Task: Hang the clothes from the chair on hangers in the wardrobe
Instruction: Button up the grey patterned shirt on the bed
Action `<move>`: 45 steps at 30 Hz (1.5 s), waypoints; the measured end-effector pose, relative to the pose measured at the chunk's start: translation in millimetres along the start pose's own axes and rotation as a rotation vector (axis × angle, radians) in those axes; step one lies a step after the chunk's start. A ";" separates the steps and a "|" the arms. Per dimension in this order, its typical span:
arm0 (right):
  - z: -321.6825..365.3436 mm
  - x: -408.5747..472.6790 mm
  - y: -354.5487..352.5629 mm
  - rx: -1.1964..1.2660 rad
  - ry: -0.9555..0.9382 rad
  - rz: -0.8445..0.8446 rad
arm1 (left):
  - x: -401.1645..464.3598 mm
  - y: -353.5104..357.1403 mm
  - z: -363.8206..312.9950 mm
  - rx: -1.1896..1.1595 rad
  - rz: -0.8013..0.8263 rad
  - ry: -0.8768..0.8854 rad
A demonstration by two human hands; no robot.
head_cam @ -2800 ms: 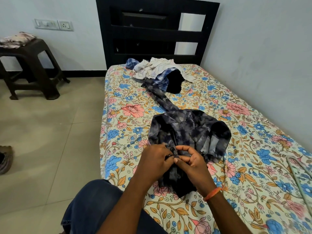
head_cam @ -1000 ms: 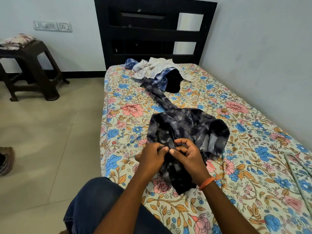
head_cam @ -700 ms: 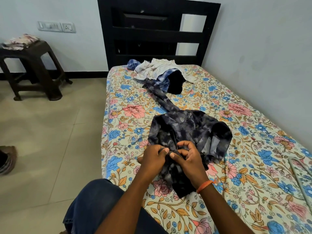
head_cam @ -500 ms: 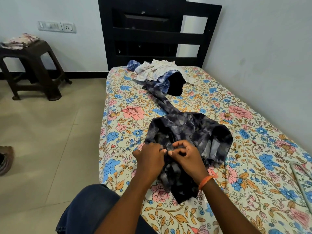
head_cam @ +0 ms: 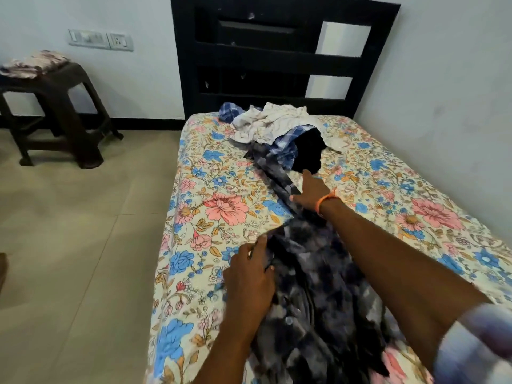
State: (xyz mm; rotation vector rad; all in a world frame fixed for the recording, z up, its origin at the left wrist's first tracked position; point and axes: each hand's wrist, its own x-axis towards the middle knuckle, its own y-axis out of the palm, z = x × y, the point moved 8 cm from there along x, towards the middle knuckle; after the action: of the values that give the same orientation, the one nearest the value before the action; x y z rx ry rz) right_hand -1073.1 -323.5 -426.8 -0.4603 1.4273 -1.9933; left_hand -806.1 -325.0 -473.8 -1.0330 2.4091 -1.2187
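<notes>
A dark blue-grey tie-dye shirt (head_cam: 315, 275) lies lengthwise on the floral bed sheet (head_cam: 221, 209). My left hand (head_cam: 250, 275) rests on the shirt's left edge near its buttoned front, fingers pinching the fabric. My right hand (head_cam: 309, 191), with an orange band at the wrist, is stretched far forward and closes on the shirt's long sleeve (head_cam: 273, 173), which runs toward the pile. A heap of clothes (head_cam: 279, 128), white, blue check and black, lies at the head of the bed. No hanger or wardrobe is in view.
A black slatted headboard (head_cam: 277, 56) stands behind the pile, and a white wall runs along the bed's right side. A dark plastic stool (head_cam: 55, 112) with folded cloth on top stands at the left on the tiled floor (head_cam: 69, 245).
My hands have parted from the shirt's buttons. The right hand reached forward to the sleeve, the left stayed on the shirt. The view moved closer over the bed, and the shirt lies more stretched out.
</notes>
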 end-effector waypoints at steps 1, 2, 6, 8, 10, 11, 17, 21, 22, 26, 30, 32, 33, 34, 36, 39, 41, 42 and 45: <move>-8.4 8.8 9.8 -0.024 0.030 0.034 | 2.8 0.6 1.7 -0.002 0.001 -0.013; -17.9 16.1 18.9 -0.058 0.049 0.051 | 4.4 0.9 3.1 -0.012 0.003 -0.031; -25.9 9.6 25.7 0.045 0.021 -0.010 | 8.2 -5.2 6.1 -0.164 0.019 -0.139; -12.8 -20.0 2.2 0.260 -0.065 -0.128 | 7.8 -15.3 -0.4 -0.274 -0.009 -0.164; -1.6 -70.0 -25.9 0.439 -0.138 -0.216 | 4.8 -32.9 -11.5 -0.424 -0.125 -0.143; 0.7 -97.4 -33.9 0.509 -0.185 -0.208 | 2.9 -40.5 -17.1 -0.478 -0.181 -0.138; -6.4 -260.5 -40.3 0.709 -0.403 -0.105 | 4.0 -30.6 -62.4 -0.881 0.091 -0.404; -6.3 -327.2 -28.3 0.757 -0.408 0.066 | -10.0 -13.7 -63.8 -1.004 0.107 -0.585; -5.5 -336.9 -23.7 0.742 -0.394 0.144 | -15.7 -15.6 -65.6 -0.941 0.094 -0.532; -16.5 -333.9 -25.6 0.766 -0.161 0.045 | -49.9 -25.7 -87.3 -0.530 0.053 -0.109; -25.6 -301.2 -45.6 0.817 0.085 -0.383 | -92.5 -21.1 -101.0 -0.414 0.052 0.268; -15.1 -280.9 -39.5 0.569 0.120 -0.271 | -111.3 -18.2 -101.8 -0.444 0.090 0.385; -9.7 -272.6 -34.7 0.488 0.112 -0.189 | -118.2 -16.9 -101.3 -0.443 0.104 0.420; -6.3 -264.8 -28.2 0.461 0.097 -0.102 | -122.7 -16.8 -101.9 -0.436 0.102 0.448; 6.6 -261.7 -22.2 0.490 0.009 0.019 | -127.8 -18.4 -101.1 -0.373 0.078 0.481; -1.3 -269.5 -34.9 0.566 -0.034 -0.161 | -132.5 -17.2 -97.1 -0.351 0.130 0.423; -12.8 -282.6 -43.9 0.829 0.004 -0.274 | -134.0 -16.7 -89.8 -0.426 0.168 0.316; -18.9 -289.7 -45.5 0.978 0.029 -0.299 | -134.4 -18.9 -86.3 -0.496 0.157 0.260; -27.7 -314.7 -55.2 1.057 0.032 -0.428 | -135.0 -39.1 -77.1 -0.712 -0.008 0.134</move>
State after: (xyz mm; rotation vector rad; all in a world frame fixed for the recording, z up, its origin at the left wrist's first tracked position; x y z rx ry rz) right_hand -874.3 -80.9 -359.9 -0.2428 0.1322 -2.7382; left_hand -729.3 -200.8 -407.7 -1.1483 3.0292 -0.4152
